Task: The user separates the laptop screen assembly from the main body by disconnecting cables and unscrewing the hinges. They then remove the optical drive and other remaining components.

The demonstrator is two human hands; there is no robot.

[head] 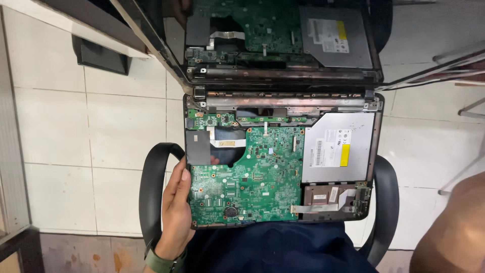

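An opened laptop base (376, 131) lies across my lap with its cover off. A green circuit board (257, 177) is bare, with a silver optical drive (336, 146) to its right and a white ribbon cable (316, 207) below the drive. The glossy dark screen (273, 35) stands open behind and mirrors the board. My left hand (177, 202) grips the base's left edge, thumb on the board's rim, with a green watch (161, 263) on the wrist. A blurred bare arm or hand (454, 227) sits at the lower right, touching nothing visible.
I sit in a chair with black curved armrests, left armrest (150, 182) and right armrest (388, 202), on either side of the laptop. White floor tiles (101, 126) lie below. A dark box-like object (101, 55) stands at the upper left. Metal furniture legs (470, 108) show at the right.
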